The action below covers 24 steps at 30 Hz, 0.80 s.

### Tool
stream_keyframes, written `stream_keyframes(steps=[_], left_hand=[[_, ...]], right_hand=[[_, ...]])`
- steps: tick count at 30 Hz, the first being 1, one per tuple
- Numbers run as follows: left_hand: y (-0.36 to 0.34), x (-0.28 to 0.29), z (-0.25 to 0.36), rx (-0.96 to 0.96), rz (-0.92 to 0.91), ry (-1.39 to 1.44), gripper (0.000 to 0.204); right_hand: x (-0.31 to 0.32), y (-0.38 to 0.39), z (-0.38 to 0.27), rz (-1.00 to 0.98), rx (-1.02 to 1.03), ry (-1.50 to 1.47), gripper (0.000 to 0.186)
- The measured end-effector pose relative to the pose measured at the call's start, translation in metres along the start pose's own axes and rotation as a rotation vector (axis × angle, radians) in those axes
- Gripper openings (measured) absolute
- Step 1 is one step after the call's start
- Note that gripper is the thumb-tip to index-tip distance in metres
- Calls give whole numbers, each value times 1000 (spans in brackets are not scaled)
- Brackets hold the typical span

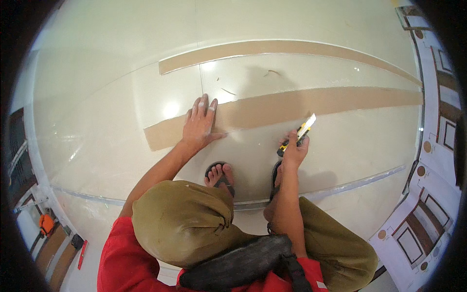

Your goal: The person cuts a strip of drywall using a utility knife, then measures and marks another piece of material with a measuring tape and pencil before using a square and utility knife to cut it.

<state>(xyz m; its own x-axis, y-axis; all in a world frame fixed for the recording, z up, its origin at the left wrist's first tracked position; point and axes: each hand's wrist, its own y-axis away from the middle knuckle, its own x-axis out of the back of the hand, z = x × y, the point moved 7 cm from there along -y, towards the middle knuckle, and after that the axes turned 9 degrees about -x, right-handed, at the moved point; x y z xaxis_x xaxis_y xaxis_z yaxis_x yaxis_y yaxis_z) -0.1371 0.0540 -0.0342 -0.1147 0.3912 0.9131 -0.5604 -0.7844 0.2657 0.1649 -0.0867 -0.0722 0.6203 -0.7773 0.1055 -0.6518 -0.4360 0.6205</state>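
Observation:
A wide tan strip of board (262, 110) lies across the tiled floor (112, 102). My left hand (200, 124) rests on its left part, fingers stretched out over the far edge and thumb along the near edge. To the right, my right hand (295, 148) grips a yellow-and-black utility knife (305, 127), blade extended and angled up toward the strip's near edge; whether the blade touches it I cannot tell. A narrower tan strip (287, 47) lies parallel farther off, with a few thin scraps (272, 72) between the two strips.
My sandaled feet (219, 176) are below the wide strip, by a metal strip (350, 182) along the floor. Printed sheets with furniture drawings (421, 221) line the right. At the lower left lie an orange object (46, 224), more boards and a red level (82, 254).

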Motion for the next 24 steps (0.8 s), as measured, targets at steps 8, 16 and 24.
stream_keyframes(steps=[8,16,24], left_hand=[[2,-1,7,-1,39,107,108],[15,24,16,-99,171,28,107],[11,40,17,-126,238,61,89]], right_hand=[[-31,14,10,-145,159,401,19],[-56,42,-7,-104,307,548,30],[-50,30,-22,-198,313,293,32]])
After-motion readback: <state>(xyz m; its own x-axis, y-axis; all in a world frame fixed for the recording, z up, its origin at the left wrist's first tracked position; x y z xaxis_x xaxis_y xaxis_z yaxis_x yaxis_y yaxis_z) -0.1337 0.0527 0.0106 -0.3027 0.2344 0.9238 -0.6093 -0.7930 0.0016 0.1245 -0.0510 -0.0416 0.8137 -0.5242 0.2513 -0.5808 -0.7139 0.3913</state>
